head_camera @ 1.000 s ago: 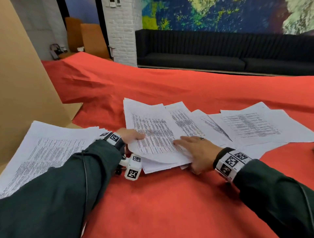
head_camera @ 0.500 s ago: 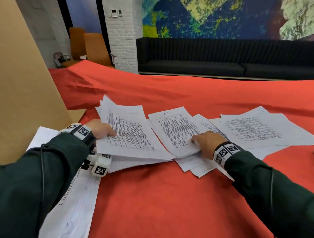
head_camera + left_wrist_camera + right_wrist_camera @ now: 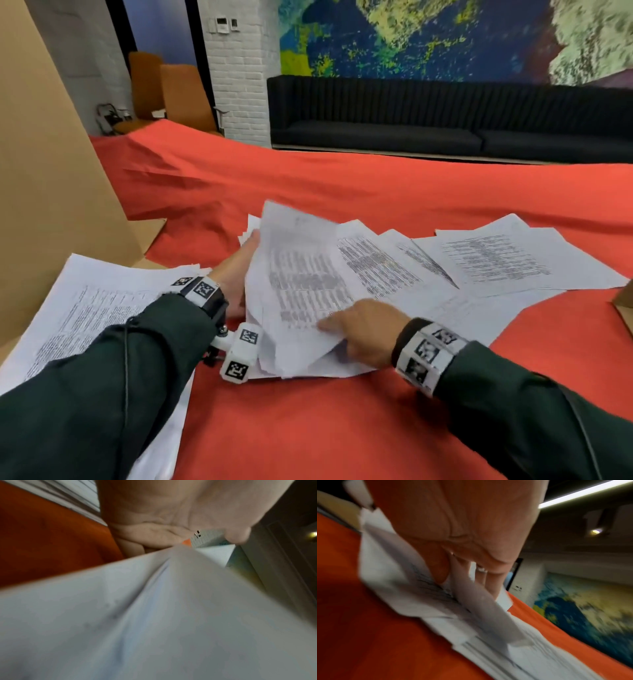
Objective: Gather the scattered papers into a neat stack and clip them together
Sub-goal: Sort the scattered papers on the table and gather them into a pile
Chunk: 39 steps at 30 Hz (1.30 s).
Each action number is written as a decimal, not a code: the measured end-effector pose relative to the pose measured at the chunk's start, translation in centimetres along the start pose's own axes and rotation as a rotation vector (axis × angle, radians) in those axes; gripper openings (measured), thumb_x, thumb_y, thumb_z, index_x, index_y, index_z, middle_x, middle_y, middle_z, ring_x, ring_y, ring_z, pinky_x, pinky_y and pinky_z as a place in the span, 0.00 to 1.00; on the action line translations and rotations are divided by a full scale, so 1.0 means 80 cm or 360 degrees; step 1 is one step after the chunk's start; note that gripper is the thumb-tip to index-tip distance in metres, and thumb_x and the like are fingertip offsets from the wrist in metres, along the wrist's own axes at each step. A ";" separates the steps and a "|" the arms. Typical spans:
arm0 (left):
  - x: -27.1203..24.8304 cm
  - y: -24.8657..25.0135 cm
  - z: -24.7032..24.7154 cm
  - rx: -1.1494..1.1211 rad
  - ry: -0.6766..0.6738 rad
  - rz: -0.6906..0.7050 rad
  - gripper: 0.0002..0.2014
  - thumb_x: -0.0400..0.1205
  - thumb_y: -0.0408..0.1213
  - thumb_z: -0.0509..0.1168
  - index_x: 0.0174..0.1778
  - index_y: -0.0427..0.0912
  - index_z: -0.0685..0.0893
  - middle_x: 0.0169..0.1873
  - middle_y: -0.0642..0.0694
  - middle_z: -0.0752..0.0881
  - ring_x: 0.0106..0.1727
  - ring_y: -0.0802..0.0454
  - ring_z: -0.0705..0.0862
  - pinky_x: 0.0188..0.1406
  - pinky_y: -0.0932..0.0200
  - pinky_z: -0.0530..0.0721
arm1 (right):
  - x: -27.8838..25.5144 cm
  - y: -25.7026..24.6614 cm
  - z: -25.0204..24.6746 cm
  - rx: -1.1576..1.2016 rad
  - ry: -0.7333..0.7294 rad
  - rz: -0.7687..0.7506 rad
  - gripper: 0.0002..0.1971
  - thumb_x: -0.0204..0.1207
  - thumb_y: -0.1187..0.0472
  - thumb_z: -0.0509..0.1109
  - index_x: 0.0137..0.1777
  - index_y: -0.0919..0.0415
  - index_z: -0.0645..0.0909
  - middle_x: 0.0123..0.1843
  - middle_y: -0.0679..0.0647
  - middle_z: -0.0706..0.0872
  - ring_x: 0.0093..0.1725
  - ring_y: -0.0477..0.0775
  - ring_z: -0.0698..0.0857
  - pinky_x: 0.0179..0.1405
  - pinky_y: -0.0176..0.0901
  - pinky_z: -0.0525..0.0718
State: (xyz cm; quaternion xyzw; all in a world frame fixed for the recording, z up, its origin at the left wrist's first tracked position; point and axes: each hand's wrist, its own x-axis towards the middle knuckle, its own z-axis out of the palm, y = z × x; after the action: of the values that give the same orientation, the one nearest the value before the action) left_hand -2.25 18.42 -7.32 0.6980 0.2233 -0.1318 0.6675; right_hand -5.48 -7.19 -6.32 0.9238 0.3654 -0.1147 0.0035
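Observation:
A sheaf of printed white papers (image 3: 301,274) lies on the red cloth (image 3: 342,428), its left edge tilted up. My left hand (image 3: 245,260) holds that raised left edge from behind, fingers and thumb round it; the left wrist view shows the blurred papers (image 3: 154,615) below the left hand (image 3: 171,534). My right hand (image 3: 342,329) pinches the sheaf's near right corner, thumb on top. The right wrist view shows the right hand (image 3: 462,577) with sheets (image 3: 436,601) between thumb and fingers. More loose sheets (image 3: 486,260) fan out to the right. A second spread of papers (image 3: 102,294) lies under my left arm.
A large cardboard sheet (image 3: 51,171) leans at the left. A cardboard corner (image 3: 625,308) shows at the right edge. A black sofa (image 3: 411,116) and orange chairs (image 3: 171,92) stand beyond the table's far edge.
The left hand has carried its sheets rightwards and tipped their left edge up. The right hand has moved left and nearer, now pinching the same sheaf, which covers sheets that lay apart.

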 end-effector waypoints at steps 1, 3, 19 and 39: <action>-0.008 0.001 0.006 0.0084 0.0004 0.0012 0.42 0.66 0.75 0.74 0.66 0.45 0.89 0.63 0.39 0.91 0.62 0.36 0.90 0.70 0.32 0.83 | -0.002 -0.009 0.006 -0.0004 -0.0075 -0.0083 0.27 0.71 0.56 0.65 0.73 0.44 0.77 0.65 0.53 0.86 0.66 0.66 0.85 0.62 0.54 0.84; -0.020 0.004 0.011 0.0477 0.0257 0.0243 0.27 0.70 0.51 0.84 0.58 0.37 0.91 0.55 0.42 0.93 0.54 0.41 0.92 0.65 0.42 0.87 | -0.006 -0.008 0.007 0.0134 -0.0150 -0.0141 0.29 0.74 0.54 0.70 0.77 0.45 0.75 0.73 0.50 0.81 0.73 0.61 0.80 0.71 0.53 0.80; -0.133 0.135 0.084 0.0316 0.0498 0.1645 0.05 0.73 0.55 0.79 0.39 0.64 0.89 0.39 0.64 0.92 0.43 0.68 0.90 0.49 0.60 0.89 | -0.069 0.069 -0.121 0.1973 0.2021 0.0002 0.22 0.70 0.80 0.69 0.61 0.60 0.77 0.59 0.62 0.89 0.59 0.60 0.90 0.64 0.62 0.88; -0.116 0.091 0.129 -0.0342 -0.0084 0.1501 0.14 0.74 0.33 0.80 0.55 0.43 0.90 0.52 0.46 0.95 0.57 0.48 0.92 0.64 0.49 0.88 | -0.096 0.071 -0.093 0.1898 0.1910 -0.0080 0.21 0.74 0.70 0.70 0.68 0.60 0.76 0.59 0.54 0.90 0.59 0.55 0.91 0.62 0.56 0.89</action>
State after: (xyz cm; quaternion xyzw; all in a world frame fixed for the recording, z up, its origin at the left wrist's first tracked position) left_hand -5.57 6.85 2.75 0.6468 -0.1220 0.1911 0.7282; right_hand -5.49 -15.87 2.10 0.6668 0.2040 0.2217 -0.6816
